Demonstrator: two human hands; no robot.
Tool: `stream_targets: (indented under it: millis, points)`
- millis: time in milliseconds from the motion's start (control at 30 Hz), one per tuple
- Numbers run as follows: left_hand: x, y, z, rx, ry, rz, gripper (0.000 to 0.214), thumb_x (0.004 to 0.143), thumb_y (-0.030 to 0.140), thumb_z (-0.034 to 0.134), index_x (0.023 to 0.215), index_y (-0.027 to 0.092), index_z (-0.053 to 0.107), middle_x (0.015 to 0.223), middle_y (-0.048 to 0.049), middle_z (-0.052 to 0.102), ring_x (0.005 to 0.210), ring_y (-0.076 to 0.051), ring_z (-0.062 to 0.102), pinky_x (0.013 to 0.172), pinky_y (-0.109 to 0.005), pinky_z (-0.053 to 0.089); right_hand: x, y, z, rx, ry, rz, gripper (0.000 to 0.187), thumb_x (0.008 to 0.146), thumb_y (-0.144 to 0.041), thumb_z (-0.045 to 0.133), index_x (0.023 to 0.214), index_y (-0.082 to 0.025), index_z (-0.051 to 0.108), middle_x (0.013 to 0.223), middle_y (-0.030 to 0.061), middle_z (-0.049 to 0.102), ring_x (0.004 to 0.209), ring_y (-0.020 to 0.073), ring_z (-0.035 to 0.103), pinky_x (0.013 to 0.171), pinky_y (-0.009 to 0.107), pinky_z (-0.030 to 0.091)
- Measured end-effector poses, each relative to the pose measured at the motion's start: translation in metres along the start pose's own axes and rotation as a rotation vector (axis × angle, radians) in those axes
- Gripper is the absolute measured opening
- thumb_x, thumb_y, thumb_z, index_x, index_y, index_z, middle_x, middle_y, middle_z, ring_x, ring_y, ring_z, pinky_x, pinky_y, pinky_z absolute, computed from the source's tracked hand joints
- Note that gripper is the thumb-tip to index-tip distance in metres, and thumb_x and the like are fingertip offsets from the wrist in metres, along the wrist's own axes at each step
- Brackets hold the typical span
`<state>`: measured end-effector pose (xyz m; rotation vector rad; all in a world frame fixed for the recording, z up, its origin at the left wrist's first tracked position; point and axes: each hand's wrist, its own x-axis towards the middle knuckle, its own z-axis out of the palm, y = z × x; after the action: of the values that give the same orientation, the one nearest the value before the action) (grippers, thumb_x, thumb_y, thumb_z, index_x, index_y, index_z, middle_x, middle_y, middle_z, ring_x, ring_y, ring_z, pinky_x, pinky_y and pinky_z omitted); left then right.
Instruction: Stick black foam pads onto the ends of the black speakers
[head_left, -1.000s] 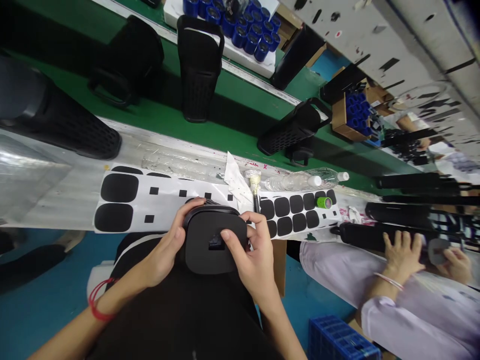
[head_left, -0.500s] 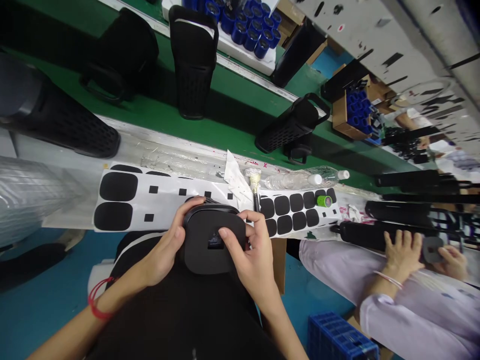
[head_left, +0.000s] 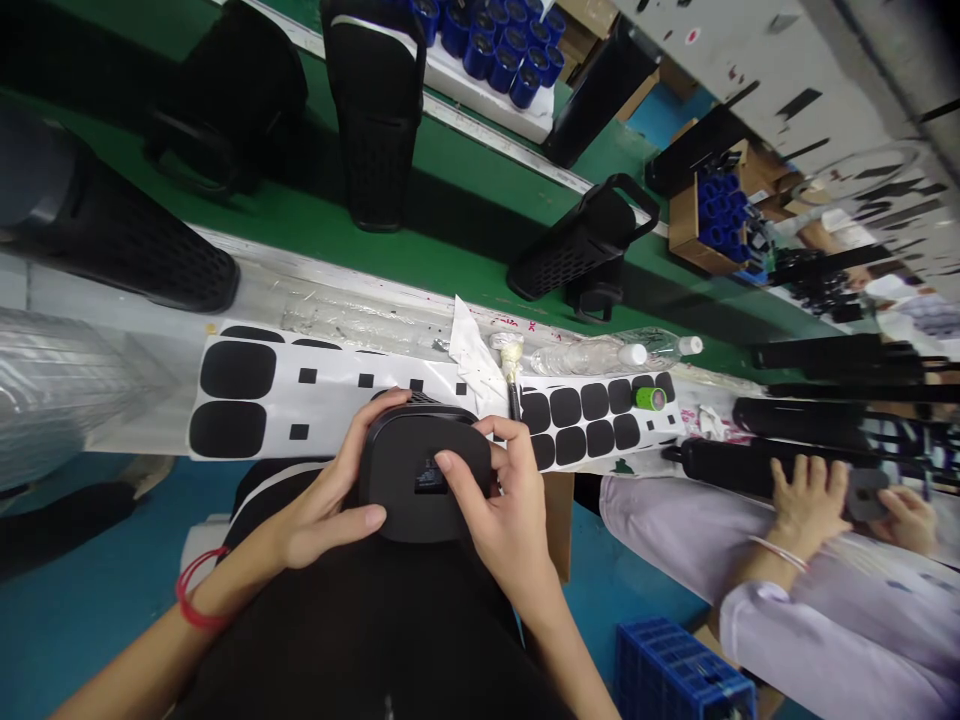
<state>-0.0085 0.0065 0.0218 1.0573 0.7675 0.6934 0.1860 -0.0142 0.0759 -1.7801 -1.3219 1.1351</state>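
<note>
Remote seat here, got left hand cupped, thumb stretched inward; right hand curled, my forearms slanting together.

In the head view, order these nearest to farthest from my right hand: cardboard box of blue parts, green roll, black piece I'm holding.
1. Black piece: against your right hand.
2. Green roll: to the right.
3. Cardboard box of blue parts: upper right.
</note>
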Motion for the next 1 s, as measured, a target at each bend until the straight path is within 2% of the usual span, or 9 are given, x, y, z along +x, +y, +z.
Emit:
stream_targets:
  millis: [167, 467, 700, 800, 900, 1000]
  points:
    - [0.001, -0.002, -0.001, 0.005, 0.005, 0.01, 0.079, 0.087, 0.052, 0.062, 0.153, 0.033, 0.024, 0.166, -0.0055, 0.019, 0.152, -0.039, 0.018, 0.125, -0.054, 0.018, 0.002, -0.001, 0.002, -0.014, 0.015, -0.028, 0.027, 0.092, -0.038, 0.066, 0.108, -0.027, 0.047, 0.074, -0.0058, 0.068, 0.064, 0.0155, 0.069, 0.058, 0.026, 0.048]
    - [0.002, -0.004, 0.001, 0.105, -0.01, 0.043, 0.083, 0.085, 0.043, 0.067, 0.153, 0.036, 0.019, 0.165, -0.0054, 0.017, 0.15, -0.036, 0.024, 0.125, -0.054, 0.017, 0.003, -0.002, 0.004, -0.063, 0.042, -0.07, 0.026, 0.092, -0.035, 0.066, 0.109, -0.027, 0.048, 0.077, -0.0047, 0.068, 0.069, 0.0161, 0.071, 0.062, 0.027, 0.051]
    - [0.001, -0.008, -0.001, 0.091, 0.014, 0.043, 0.082, 0.085, 0.041, 0.068, 0.153, 0.039, 0.021, 0.165, -0.0026, 0.018, 0.151, -0.035, 0.021, 0.126, -0.052, 0.016, 0.004, -0.008, -0.001, -0.083, 0.0, -0.105, 0.026, 0.094, -0.035, 0.064, 0.111, -0.026, 0.047, 0.074, -0.0057, 0.066, 0.062, 0.0138, 0.066, 0.057, 0.024, 0.048]
    - [0.0, -0.009, -0.003, 0.078, 0.036, 0.041, 0.083, 0.084, 0.042, 0.07, 0.153, 0.039, 0.022, 0.165, -0.0034, 0.019, 0.151, -0.036, 0.021, 0.125, -0.053, 0.018, 0.002, -0.013, -0.009, -0.2, -0.022, -0.169, 0.021, 0.098, -0.034, 0.059, 0.115, -0.024, 0.052, 0.069, -0.0065, 0.059, 0.056, 0.0109, 0.058, 0.054, 0.022, 0.045]
    - [0.0, -0.012, -0.005, 0.092, 0.049, 0.057, 0.082, 0.084, 0.041, 0.07, 0.152, 0.038, 0.024, 0.164, -0.004, 0.022, 0.15, -0.035, 0.024, 0.124, -0.051, 0.023, 0.001, -0.015, -0.022, -0.383, 0.046, -0.287, 0.02, 0.101, -0.031, 0.054, 0.117, -0.024, 0.062, 0.082, -0.0005, 0.056, 0.061, 0.0108, 0.053, 0.058, 0.024, 0.046]
    - [0.001, -0.013, -0.007, 0.104, 0.046, 0.067, 0.083, 0.083, 0.039, 0.071, 0.152, 0.038, 0.025, 0.164, -0.0042, 0.024, 0.15, -0.034, 0.026, 0.119, -0.046, 0.035, 0.0, -0.007, -0.035, -0.397, 0.135, -0.281, 0.027, 0.102, -0.032, 0.053, 0.127, -0.026, 0.063, 0.103, 0.0053, 0.055, 0.07, 0.0116, 0.055, 0.064, 0.026, 0.051]
